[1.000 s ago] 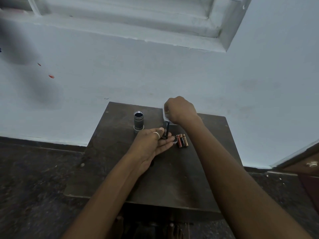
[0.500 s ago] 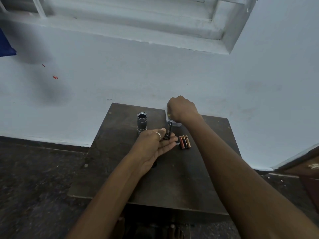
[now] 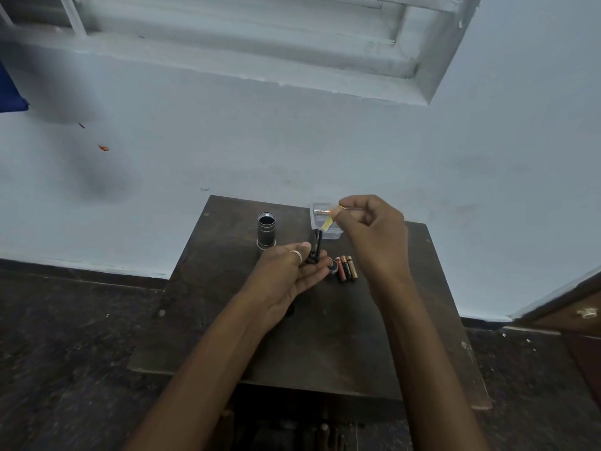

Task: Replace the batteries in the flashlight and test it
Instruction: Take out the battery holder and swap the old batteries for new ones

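The dark flashlight body (image 3: 266,230) stands upright and open-topped at the back of the small dark table (image 3: 312,346). My left hand (image 3: 289,271) lies palm up and holds the black battery holder (image 3: 314,246) upright between thumb and fingers. My right hand (image 3: 374,236) is raised above a clear plastic box (image 3: 322,219) and pinches a yellowish battery (image 3: 327,222) between its fingertips. Another battery (image 3: 320,211) lies in the box. Three brown and black batteries (image 3: 346,267) lie side by side on the table by my left fingertips, next to a small round cap (image 3: 333,265).
The table stands against a pale blue wall (image 3: 292,141) with a window recess above. The floor (image 3: 65,353) around it is dark stone. A wooden cabinet edge (image 3: 582,314) shows at the right. My toes (image 3: 325,434) peek out under the table's front edge.
My right hand has lifted up and to the right out of the plastic box with a battery pinched in it. My left hand still holds the battery holder in place.
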The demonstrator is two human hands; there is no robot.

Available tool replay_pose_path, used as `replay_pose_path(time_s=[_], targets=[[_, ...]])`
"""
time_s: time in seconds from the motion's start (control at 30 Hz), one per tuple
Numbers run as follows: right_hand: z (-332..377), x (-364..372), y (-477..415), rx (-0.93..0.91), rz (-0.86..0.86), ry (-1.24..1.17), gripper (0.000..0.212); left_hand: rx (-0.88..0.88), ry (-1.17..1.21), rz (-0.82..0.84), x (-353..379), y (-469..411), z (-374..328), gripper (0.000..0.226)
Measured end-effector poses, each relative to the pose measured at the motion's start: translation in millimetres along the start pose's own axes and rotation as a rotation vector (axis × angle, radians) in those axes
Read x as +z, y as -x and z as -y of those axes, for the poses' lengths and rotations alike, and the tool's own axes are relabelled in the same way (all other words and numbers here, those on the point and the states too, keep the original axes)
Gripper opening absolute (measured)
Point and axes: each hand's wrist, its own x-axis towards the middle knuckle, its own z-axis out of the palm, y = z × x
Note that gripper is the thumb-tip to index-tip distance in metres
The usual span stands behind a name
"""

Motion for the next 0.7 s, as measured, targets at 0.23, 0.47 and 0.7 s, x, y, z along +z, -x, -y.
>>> replay_pose_path(time_s=[0.23, 0.47, 0.7], targets=[[-13, 11, 11, -0.080, -0.037, 0.132, 0.006, 0.009, -0.031, 0.023, 1, -1, 1, 0.026], [-18, 19, 13, -0.239, 0.042, 0.284, 0.008, 0.031, -0.047, 0.081, -1, 1, -1, 0.030], [-27, 7, 13, -0.293, 0.334, 0.376, 0.042, 0.035, -0.054, 0.066, -3, 4, -3, 0.026]])
